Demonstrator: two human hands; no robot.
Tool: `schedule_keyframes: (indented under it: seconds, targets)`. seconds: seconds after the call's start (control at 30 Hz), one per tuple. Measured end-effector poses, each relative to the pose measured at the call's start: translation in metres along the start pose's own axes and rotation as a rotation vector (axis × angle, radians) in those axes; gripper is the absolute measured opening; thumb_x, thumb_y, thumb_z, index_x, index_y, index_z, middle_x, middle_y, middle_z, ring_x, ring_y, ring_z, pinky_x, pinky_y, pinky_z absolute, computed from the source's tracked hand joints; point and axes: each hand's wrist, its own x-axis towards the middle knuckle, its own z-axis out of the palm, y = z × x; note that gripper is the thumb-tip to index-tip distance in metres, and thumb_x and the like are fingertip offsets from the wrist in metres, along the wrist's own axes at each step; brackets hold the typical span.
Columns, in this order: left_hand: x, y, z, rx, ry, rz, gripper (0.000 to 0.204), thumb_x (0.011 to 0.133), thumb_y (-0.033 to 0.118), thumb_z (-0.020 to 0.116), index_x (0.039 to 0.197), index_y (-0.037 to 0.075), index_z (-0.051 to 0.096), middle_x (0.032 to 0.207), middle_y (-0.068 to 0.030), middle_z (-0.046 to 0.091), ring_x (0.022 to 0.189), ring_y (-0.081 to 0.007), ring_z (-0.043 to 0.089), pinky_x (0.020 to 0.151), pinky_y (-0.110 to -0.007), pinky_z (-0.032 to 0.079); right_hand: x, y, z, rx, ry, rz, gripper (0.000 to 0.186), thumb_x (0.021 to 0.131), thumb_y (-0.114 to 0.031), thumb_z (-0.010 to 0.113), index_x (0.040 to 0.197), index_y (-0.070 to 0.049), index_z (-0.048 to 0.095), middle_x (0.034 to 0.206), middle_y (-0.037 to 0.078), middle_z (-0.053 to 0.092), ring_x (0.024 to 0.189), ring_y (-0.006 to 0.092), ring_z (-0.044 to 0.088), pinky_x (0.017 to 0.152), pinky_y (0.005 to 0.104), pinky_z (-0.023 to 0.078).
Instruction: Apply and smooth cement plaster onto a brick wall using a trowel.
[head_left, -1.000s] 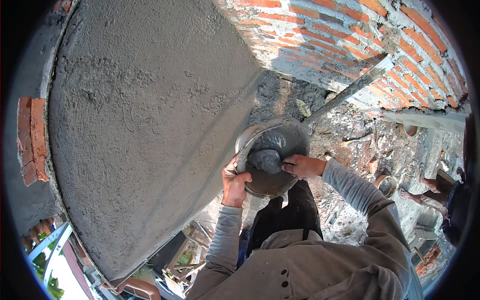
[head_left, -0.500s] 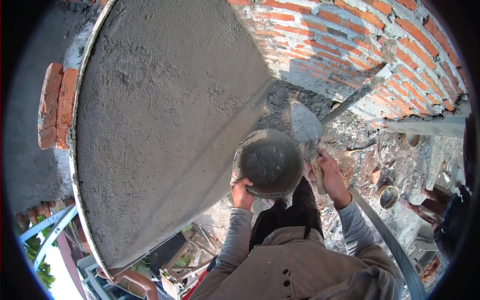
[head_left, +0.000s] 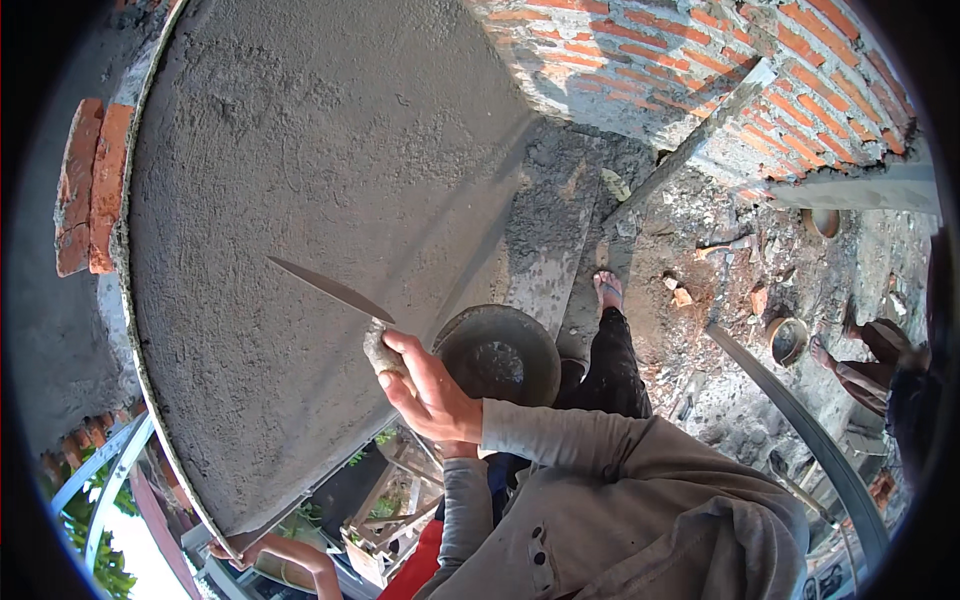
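My right hand (head_left: 432, 390) reaches across to the left, closed round the mortar-caked handle of a trowel (head_left: 335, 290). The trowel's thin blade is seen nearly edge-on, over the broad grey mortar surface (head_left: 300, 180). Just right of that hand is a round dark bucket (head_left: 540, 352) with wet grey stuff inside, held up in front of my body. My left hand (head_left: 459, 450) is mostly covered by the right one; only its wrist side shows. Its fingers are hidden, but the bucket stays raised beside it.
A brick wall (head_left: 670, 60) rises at the far right, with a plank (head_left: 690, 145) leaning there. Two loose bricks (head_left: 95, 185) sit by the left rim. Another person's arm (head_left: 300, 560) is at lower left, and another person (head_left: 880, 370) stands right, near a bowl (head_left: 787, 341). Rubble covers the ground.
My right hand has swung the trowel from the bucket's right side across to its left, over the mortar surface. The bucket and left hand have shifted slightly left and lower in view.
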Motion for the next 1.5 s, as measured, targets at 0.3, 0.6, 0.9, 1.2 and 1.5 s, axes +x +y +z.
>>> schedule_keyframes:
  seconds: [0.3, 0.6, 0.9, 1.2, 1.5]
  targets:
    - [0.058, 0.138, 0.003, -1.154, 0.183, -0.154, 0.066, 0.053, -0.016, 0.045, 0.114, 0.001, 0.06, 0.098, -0.0061, 0.065, 0.084, -0.018, 0.061, 0.066, -0.024, 0.048, -0.045, -0.011, -0.212, -1.234, -0.503, 0.316, 0.028, 0.084, -0.017, 0.051, 0.101, 0.005, 0.054, 0.08, 0.023, 0.064, 0.072, 0.0404, 0.064, 0.065, 0.0497, 0.051]
    - [0.111, 0.242, 0.018, -0.993, -0.007, 0.157, 0.069, 0.053, -0.014, 0.046, 0.12, -0.005, 0.058, 0.1, -0.0048, 0.065, 0.077, -0.0093, 0.057, 0.055, -0.019, 0.041, 0.004, -0.008, -0.275, -0.692, -0.549, 0.958, 0.031, 0.094, -0.029, 0.044, 0.098, -0.001, 0.056, 0.072, 0.006, 0.059, 0.058, 0.02, 0.059, 0.053, 0.0363, 0.052]
    - [0.129, 0.205, 0.072, -1.366, 0.068, -0.092, 0.068, 0.055, -0.015, 0.044, 0.12, 0.003, 0.056, 0.106, -0.0067, 0.062, 0.091, -0.0206, 0.059, 0.07, -0.028, 0.05, -0.047, -0.055, -0.271, 0.152, -0.016, 1.076, 0.025, 0.096, -0.028, 0.044, 0.112, -0.008, 0.046, 0.073, 0.007, 0.052, 0.049, 0.012, 0.045, 0.039, 0.0256, 0.034]
    - [0.078, 0.12, 0.047, -1.375, 0.238, -0.338, 0.08, 0.055, -0.014, 0.042, 0.131, 0.011, 0.046, 0.121, -0.0122, 0.057, 0.113, -0.0336, 0.055, 0.099, -0.044, 0.044, 0.001, -0.032, -0.224, 0.155, 0.826, 0.128, 0.027, 0.1, -0.025, 0.041, 0.118, -0.006, 0.043, 0.077, 0.004, 0.052, 0.057, 0.0112, 0.049, 0.046, 0.0256, 0.039]
    - [0.002, -0.042, 0.026, -1.114, 0.382, -0.319, 0.04, 0.076, -0.002, 0.045, 0.114, 0.004, 0.055, 0.11, -0.0121, 0.061, 0.098, -0.0284, 0.061, 0.086, -0.037, 0.051, 0.041, 0.0, 0.031, -0.043, 0.263, -0.267, 0.039, 0.095, -0.014, 0.052, 0.128, 0.0, 0.039, 0.112, 0.022, 0.056, 0.097, 0.036, 0.06, 0.081, 0.039, 0.049]
